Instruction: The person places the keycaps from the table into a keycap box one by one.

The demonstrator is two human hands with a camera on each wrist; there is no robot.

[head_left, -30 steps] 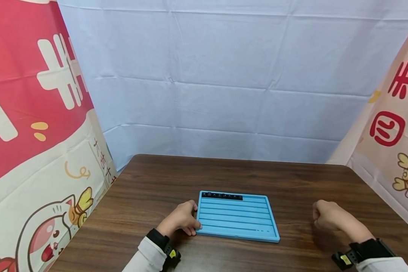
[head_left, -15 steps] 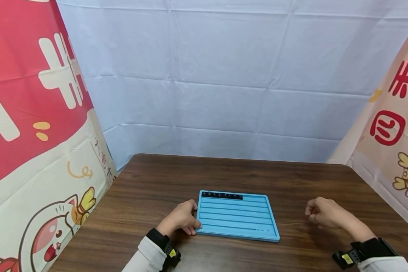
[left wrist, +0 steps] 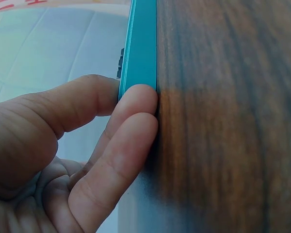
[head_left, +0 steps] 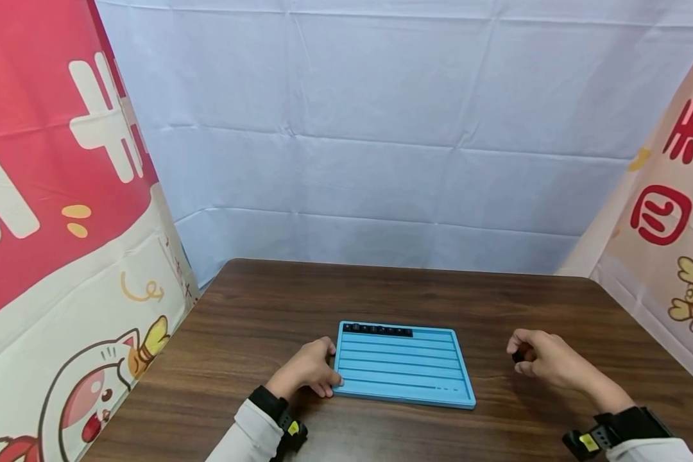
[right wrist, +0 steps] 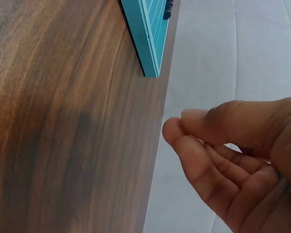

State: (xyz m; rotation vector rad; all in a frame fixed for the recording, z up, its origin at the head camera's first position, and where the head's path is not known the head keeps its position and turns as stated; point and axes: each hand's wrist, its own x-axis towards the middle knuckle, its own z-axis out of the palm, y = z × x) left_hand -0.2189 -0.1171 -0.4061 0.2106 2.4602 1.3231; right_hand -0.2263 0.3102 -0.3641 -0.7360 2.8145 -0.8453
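A light-blue tray (head_left: 404, 367) with long parallel grooves lies on the table. A row of several black keycaps (head_left: 378, 330) fills part of its far groove, from the left end. My left hand (head_left: 305, 371) holds the tray's left edge; in the left wrist view the thumb is at its top rim and the fingertips (left wrist: 138, 99) touch its side wall. To the right of the tray, apart from it, my right hand (head_left: 551, 360) is raised over the table. It pinches a small black keycap (head_left: 518, 357), which the fingers mostly hide in the right wrist view.
The dark wood table (head_left: 254, 308) reaches back to a pale-blue cloth (head_left: 369, 179). Printed cloths hang at the left (head_left: 52, 269) and right (head_left: 664, 256) sides. Both wrists wear black straps with small cameras.
My right hand has moved a little left toward the tray and turned, so that the black keycap between its fingers now shows. My left hand and the tray have stayed put.
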